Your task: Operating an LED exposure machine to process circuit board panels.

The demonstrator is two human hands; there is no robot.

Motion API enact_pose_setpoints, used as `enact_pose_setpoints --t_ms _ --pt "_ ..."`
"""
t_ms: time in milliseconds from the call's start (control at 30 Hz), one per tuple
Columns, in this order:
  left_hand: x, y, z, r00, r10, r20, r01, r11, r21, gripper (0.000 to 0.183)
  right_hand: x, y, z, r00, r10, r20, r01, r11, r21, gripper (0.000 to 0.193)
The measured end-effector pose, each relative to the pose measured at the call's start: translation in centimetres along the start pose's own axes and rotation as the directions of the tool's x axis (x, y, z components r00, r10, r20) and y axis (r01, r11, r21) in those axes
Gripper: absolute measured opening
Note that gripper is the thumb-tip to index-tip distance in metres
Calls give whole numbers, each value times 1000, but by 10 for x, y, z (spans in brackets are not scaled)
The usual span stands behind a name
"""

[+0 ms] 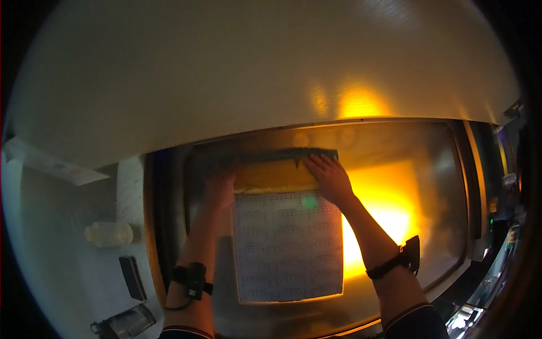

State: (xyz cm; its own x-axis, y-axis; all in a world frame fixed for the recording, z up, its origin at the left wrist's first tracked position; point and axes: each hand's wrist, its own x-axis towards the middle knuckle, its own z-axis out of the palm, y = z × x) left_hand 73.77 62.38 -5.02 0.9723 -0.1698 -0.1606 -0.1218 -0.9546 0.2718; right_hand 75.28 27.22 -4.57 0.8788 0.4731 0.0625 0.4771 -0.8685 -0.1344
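Dark-green and narrow, the strip could skew at its left end if the left hand pressed unevenly; mid-view, the yellow band might crease from that, and the white dotted sheet could slide, since the metal desk looks slick. Rightward, orange glare may hide a misplaced edge.

From the left hand, shadowed so that I cannot tell its grip, the strip's middle lies toward two o'clock and the sheet between four and five. The right hand is open, fingers laid across the strip's right end; from it, the strip runs toward ten o'clock, the sheet toward seven.
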Motion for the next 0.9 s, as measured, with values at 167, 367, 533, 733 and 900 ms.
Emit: enact_pose_setpoints --t_ms 167,367,533,733,900 --pt "27 -4 -12 994 46 -98 -42 998 43 71 30 15 6 997 14 -81 -12 999 31 56" --pt "-14 17 -6 999 -37 19 33 985 172 79 -12 -8 23 996 20 -83 -20 1000 -1 56" --pt "-145 88 -39 959 -138 249 94 979 181 76 -148 -65 -13 1000 -21 -7 21 1000 -1 59" --pt "-422 182 5 730 28 683 -183 971 156 75 -465 -120 -66 913 -219 344 129 955 267 59" --pt "-461 173 40 830 36 557 -113 988 106 82 -481 -136 -77 922 -196 335 125 967 223 55"
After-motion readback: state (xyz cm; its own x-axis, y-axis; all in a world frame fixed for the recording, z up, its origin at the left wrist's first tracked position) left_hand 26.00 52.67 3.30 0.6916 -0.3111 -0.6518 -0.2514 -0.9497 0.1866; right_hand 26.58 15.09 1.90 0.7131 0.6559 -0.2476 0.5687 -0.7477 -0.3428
